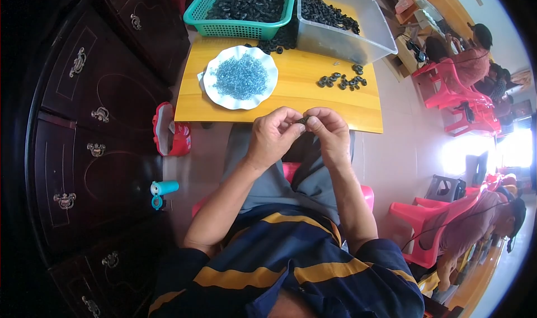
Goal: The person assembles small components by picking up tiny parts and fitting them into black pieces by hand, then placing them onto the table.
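Observation:
My left hand [277, 129] and my right hand [329, 129] meet just off the front edge of the yellow table [302, 97]. Between their thumbs and fingertips both pinch one small black part [302, 120]; fingers cover most of it, so its exact shape is hidden. Left of it on the table, a white scalloped plate [216, 97] carries a heap of small clear-bluish pieces [241, 76]. Several small black ring-like parts [343, 82] lie loose at the table's right side.
At the table's back stand a green basket [240, 29] and a clear plastic bin [349, 48], both holding black parts. Dark cabinets [120, 150] line the left. A red bag [178, 140] and a teal bottle [166, 188] are on the floor. People sit on pink chairs [411, 217] at right.

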Motion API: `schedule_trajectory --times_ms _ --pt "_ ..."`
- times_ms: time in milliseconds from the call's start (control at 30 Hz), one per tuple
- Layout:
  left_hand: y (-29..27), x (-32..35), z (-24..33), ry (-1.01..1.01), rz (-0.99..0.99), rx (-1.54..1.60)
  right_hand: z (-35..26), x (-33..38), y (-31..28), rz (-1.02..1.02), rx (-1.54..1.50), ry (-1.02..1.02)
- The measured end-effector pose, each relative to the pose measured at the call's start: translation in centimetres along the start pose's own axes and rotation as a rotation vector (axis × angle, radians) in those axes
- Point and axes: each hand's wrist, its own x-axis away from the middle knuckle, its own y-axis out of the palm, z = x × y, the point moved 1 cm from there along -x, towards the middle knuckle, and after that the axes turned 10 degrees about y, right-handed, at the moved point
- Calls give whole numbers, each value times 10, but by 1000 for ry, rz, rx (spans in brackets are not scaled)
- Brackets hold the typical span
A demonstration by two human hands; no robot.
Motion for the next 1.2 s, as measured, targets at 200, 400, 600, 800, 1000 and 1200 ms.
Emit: schedule_trajectory --times_ms 200,400,600,800,1000,1200 --pt "0 1 -2 -5 14 -16 -1 -1 -3 -33 12 31" --pt "2 3 -4 -20 18 -39 -19 1 -9 -43 293 40" --pt "5 5 -13 -85 25 90 -16 -3 -17 -90 213 36" --pt "4 4 -13 -159 13 232 -13 -6 -18 -99 188 44" --pt "5 7 -15 -183 9 247 -15 -5 -19 -104 258 44" --pt "6 8 -20 -182 9 214 -22 -3 -15 -106 405 -6"
